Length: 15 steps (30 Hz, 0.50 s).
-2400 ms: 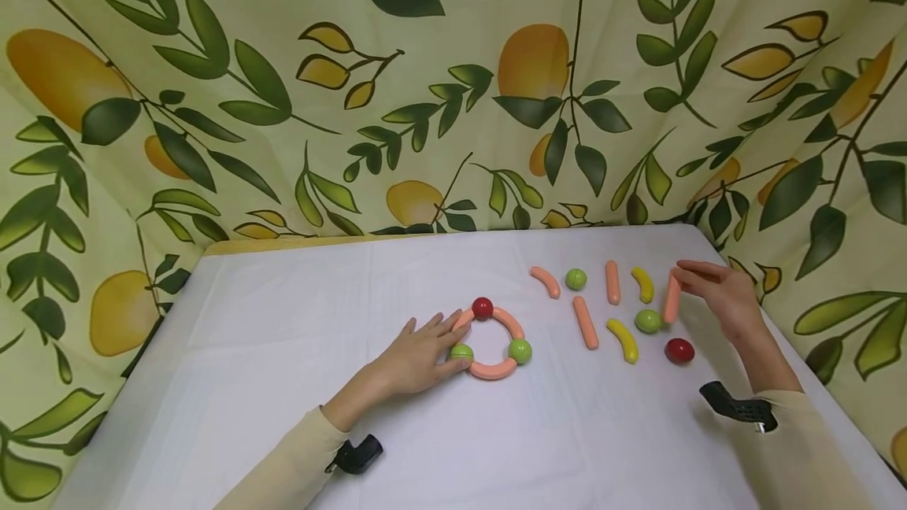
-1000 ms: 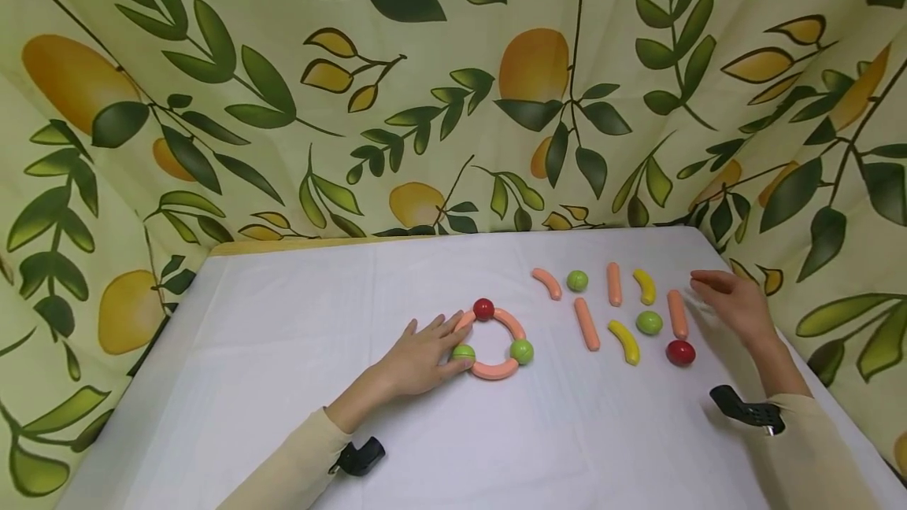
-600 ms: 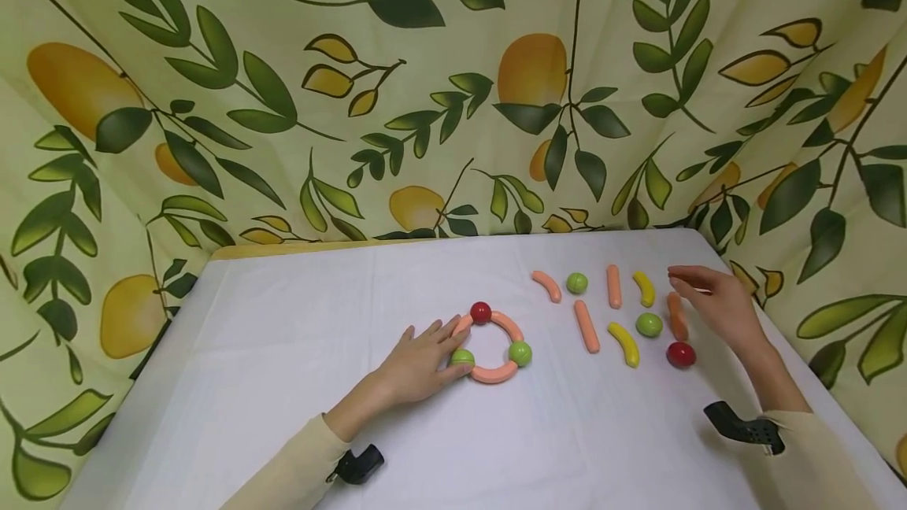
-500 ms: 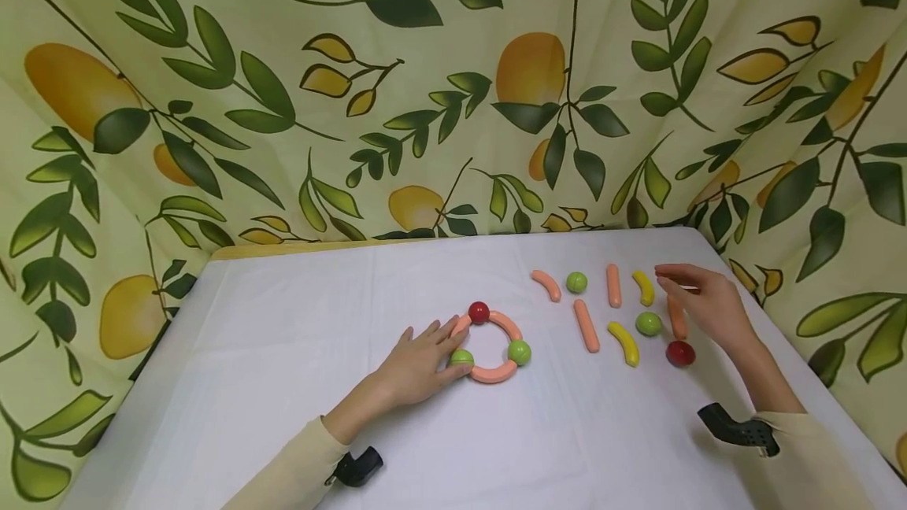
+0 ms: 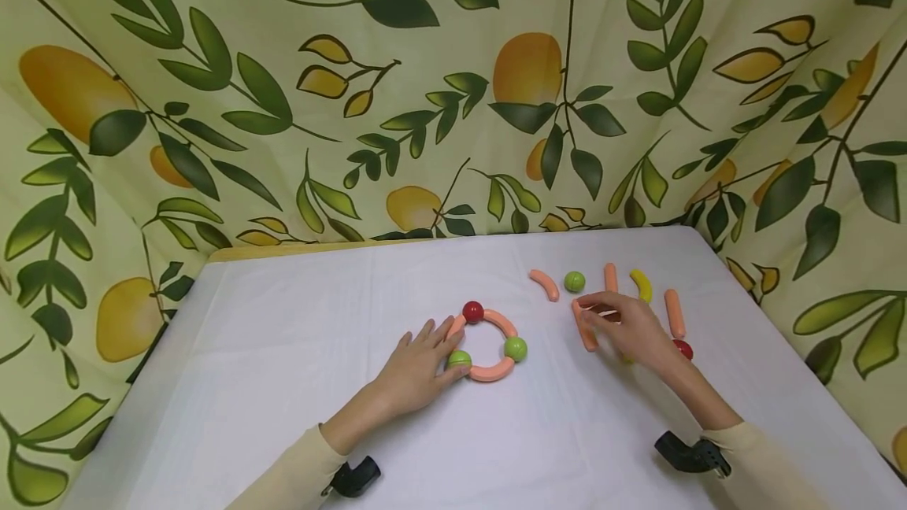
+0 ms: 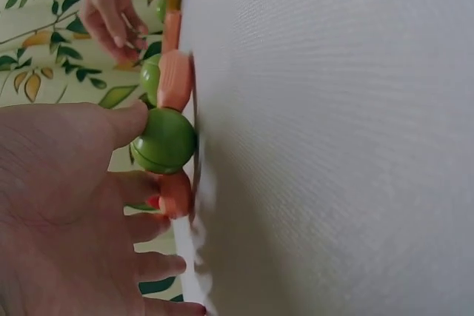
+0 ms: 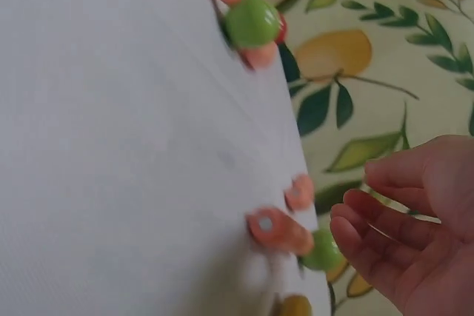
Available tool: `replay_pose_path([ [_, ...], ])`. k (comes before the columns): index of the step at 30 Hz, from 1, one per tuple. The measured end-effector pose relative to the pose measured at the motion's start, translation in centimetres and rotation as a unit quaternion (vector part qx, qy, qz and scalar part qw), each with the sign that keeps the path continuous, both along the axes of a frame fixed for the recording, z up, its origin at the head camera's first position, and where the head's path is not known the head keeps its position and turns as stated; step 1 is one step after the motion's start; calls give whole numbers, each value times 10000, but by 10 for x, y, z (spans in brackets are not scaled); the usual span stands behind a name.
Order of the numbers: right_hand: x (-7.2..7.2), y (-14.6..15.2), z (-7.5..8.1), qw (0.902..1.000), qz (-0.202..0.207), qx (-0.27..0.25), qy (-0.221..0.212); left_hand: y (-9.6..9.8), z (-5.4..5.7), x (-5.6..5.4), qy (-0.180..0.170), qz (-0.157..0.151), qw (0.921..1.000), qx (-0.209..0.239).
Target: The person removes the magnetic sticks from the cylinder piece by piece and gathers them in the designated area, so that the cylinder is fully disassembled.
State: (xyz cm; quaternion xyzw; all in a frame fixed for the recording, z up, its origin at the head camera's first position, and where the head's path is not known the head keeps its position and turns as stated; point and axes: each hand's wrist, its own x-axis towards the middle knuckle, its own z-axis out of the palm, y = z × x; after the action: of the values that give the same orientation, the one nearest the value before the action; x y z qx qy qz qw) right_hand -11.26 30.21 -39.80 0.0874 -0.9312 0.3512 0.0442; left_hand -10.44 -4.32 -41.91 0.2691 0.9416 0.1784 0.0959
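My left hand [image 5: 416, 367] lies with spread fingers at the left side of a ring of curved pink sausage-like pieces [image 5: 492, 371], green balls [image 5: 516, 349] and a red ball [image 5: 472, 312]. Its thumb touches the near-left green ball [image 6: 164, 140], and the fingers reach over the left curved piece. My right hand [image 5: 633, 327] hovers by a straight pink sausage-like piece [image 5: 581, 327], fingertips overlapping its upper part in the head view. The right wrist view shows this hand [image 7: 407, 231] with loosely bent fingers and nothing between them. It hides another green ball and most of a yellow banana-shaped piece.
Behind the right hand lie a curved pink piece [image 5: 544, 285], a green ball [image 5: 575, 282], a straight pink piece [image 5: 610, 277] and a yellow banana-shaped piece [image 5: 641, 286]. Farther right are another straight piece [image 5: 675, 313] and a red ball [image 5: 683, 349]. A patterned curtain [image 5: 425, 124] surrounds the white table [image 5: 283, 321].
The right hand set down the far-right straight pink piece behind the red ball, let go, and moved left over the other loose pieces. The left hand stayed at the ring.
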Motion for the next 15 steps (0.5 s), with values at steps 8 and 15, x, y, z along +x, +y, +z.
replay_pose_path([
  [8, 0, -32, -16, 9977, 622, -261, -26, -2, 6, -8, -176, -86, 9975, 673],
  [15, 3, -54, -21, 9930, 1008, -568, -239, 5, 6, -29, -65, -318, 9938, 1062],
])
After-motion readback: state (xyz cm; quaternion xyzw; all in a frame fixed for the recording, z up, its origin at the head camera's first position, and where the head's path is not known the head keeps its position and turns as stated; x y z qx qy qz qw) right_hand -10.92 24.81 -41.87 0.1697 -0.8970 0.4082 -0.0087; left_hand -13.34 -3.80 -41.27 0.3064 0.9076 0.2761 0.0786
